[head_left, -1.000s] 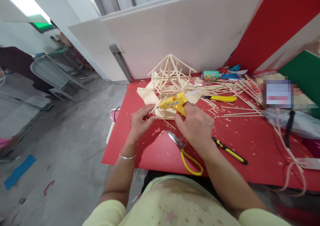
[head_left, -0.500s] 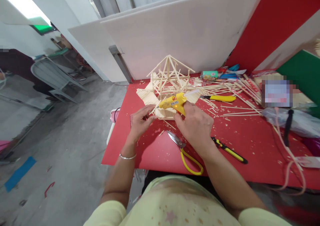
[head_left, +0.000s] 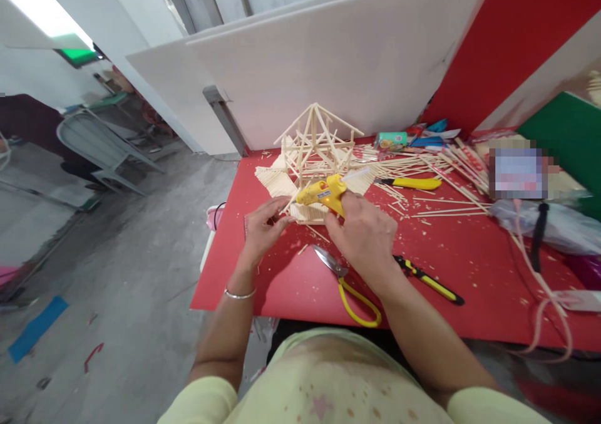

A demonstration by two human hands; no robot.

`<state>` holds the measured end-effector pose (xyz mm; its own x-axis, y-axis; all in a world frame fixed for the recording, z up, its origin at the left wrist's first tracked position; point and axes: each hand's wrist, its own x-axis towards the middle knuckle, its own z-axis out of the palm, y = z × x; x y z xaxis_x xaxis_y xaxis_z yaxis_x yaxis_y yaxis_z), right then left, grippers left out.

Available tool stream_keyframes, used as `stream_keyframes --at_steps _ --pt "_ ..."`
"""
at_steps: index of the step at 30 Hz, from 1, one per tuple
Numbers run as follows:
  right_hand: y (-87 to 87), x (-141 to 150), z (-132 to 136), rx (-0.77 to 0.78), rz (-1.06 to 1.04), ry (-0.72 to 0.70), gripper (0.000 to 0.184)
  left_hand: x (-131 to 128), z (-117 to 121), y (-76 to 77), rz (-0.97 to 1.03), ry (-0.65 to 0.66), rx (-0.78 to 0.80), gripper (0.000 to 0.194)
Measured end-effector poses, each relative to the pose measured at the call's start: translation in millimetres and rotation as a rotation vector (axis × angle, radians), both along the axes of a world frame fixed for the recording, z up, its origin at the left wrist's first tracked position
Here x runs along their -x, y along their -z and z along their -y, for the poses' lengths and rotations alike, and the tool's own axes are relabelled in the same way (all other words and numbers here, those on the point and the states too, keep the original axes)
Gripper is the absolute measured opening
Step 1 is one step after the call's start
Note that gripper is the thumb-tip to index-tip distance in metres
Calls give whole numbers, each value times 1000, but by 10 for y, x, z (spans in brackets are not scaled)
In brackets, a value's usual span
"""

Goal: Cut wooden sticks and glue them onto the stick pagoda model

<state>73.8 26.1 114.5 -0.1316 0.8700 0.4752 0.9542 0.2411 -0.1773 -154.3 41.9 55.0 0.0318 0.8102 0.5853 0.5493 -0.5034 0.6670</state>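
My right hand (head_left: 364,230) is wrapped round a yellow hot glue gun (head_left: 323,193), a clear glue stick jutting from its back. The gun's nozzle points left, close to the fingertips of my left hand (head_left: 267,223). That hand is closed in a pinch on a thin wooden stick (head_left: 288,205) at the front left of a small house-like frame (head_left: 317,139). The frame is built of pale sticks with a peaked top. Slatted stick panels (head_left: 275,180) spread beside its base. The gun hides part of the frame's lower front.
Scissors with yellow handles (head_left: 359,308) lie near the red table's (head_left: 291,286) front edge. A yellow-and-black cutter (head_left: 436,286) is right of them, and a yellow-handled tool (head_left: 416,183) lies behind. Loose sticks (head_left: 451,208) are scattered rightward. A white board (head_left: 328,67) stands behind.
My right hand and the glue gun have shifted very slightly left. My left hand keeps its pinch on the stick in nearly the same place.
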Motion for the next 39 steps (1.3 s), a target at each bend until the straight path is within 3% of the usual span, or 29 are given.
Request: stream_keyframes --at_steps 21,39 --pt "9 -7 -11 -26 -37 -33 27 -3 11 -17 -4 4 6 37" --pt "29 -17 -37 13 -24 19 30 -10 24 -30 -21 -16 8 37"
